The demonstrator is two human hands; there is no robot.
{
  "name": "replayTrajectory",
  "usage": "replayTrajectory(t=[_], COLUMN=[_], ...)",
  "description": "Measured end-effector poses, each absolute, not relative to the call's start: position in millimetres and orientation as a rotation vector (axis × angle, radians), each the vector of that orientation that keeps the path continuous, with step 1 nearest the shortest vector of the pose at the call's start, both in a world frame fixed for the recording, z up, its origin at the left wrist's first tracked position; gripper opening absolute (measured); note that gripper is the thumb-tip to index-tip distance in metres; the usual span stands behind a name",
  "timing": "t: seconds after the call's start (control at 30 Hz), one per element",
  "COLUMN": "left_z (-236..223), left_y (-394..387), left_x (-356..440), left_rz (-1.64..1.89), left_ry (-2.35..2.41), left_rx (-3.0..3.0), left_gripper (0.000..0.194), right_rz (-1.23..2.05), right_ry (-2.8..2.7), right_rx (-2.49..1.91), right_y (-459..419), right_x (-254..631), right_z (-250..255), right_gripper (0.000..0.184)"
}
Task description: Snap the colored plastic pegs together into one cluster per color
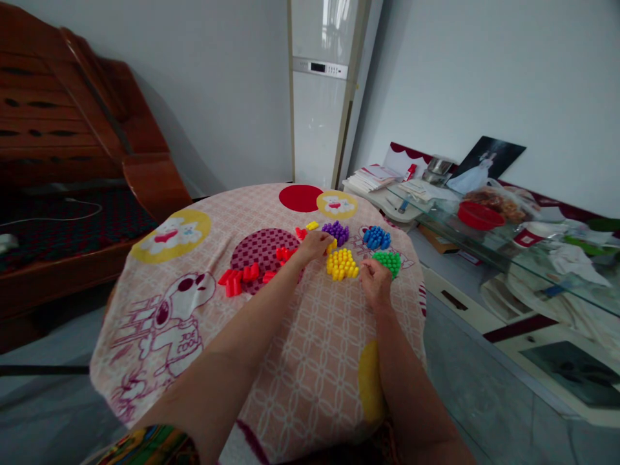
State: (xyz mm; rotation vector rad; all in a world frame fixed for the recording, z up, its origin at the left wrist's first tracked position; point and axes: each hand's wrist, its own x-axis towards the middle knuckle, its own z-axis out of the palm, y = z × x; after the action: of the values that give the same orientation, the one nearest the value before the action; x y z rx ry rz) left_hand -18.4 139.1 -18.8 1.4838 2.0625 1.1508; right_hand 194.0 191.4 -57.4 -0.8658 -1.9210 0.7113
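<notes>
My left hand reaches across the table with its fingers pinched at a small yellow piece, at the back edge of a tight group of yellow pieces standing on end. My right hand is closed between that group and a cluster of green pieces; whatever its fingers may hold is hidden. Behind the yellow group stand purple pieces, and blue pieces are farther right. Loose red pieces lie scattered left of my left forearm. A few yellow pieces lie beyond my left hand.
A patterned cloth covers the round table. On the right, a glass-topped cabinet holds a red bowl, papers and bags. A wooden bench is at the left; a tall white cabinet-like unit stands behind.
</notes>
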Motion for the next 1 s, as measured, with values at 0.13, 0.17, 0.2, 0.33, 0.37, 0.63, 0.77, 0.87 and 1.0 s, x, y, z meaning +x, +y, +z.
replayTrajectory(t=[0.13, 0.17, 0.2, 0.33, 0.37, 0.63, 0.77, 0.87, 1.0], left_z=[-16.4, -15.8, -15.3, -16.0, -16.4, -6.3, 0.0, -4.4, -16.1], left_y=[145.1, 145.1, 144.7, 142.6, 142.2, 138.7, 142.9, 152.2, 163.5], left_x=[-15.6, -14.3, -12.8, -6.4, -5.2, -15.3, -39.7, -58.8, -73.0], left_rz=[0.975, 0.942, 0.914, 0.829, 0.821, 1.078, 1.108, 0.876, 0.552], left_ry=[2.121, 2.139, 2.161, 2.267, 2.280, 2.477, 2.683, 2.746, 2.689], left_rx=[1.579, 1.582, 1.577, 1.560, 1.569, 1.528, 1.401, 1.449, 1.565], left_gripper=[0.033, 0.032, 0.032, 0.034, 0.035, 0.033, 0.032, 0.034, 0.044], right_rz=[0.725, 0.729, 0.732, 0.727, 0.725, 0.722, 0.718, 0.711, 0.716], right_ry=[-1.920, -1.921, -1.920, -1.921, -1.922, -1.912, -1.928, -1.939, -1.944], right_rx=[-0.871, -0.875, -0.878, -0.873, -0.870, -0.888, -0.886, -0.884, -0.883], right_y=[191.2, 191.3, 191.3, 191.5, 191.4, 190.7, 192.2, 194.1, 196.1], right_x=[194.6, 194.6, 194.7, 194.5, 194.5, 195.3, 195.2, 194.6, 193.6], right_z=[-56.6, -56.6, -56.8, -57.5, -57.6, -56.4, -58.9, -61.7, -64.4], right_gripper=[0.029, 0.028, 0.028, 0.027, 0.027, 0.028, 0.028, 0.028, 0.028])
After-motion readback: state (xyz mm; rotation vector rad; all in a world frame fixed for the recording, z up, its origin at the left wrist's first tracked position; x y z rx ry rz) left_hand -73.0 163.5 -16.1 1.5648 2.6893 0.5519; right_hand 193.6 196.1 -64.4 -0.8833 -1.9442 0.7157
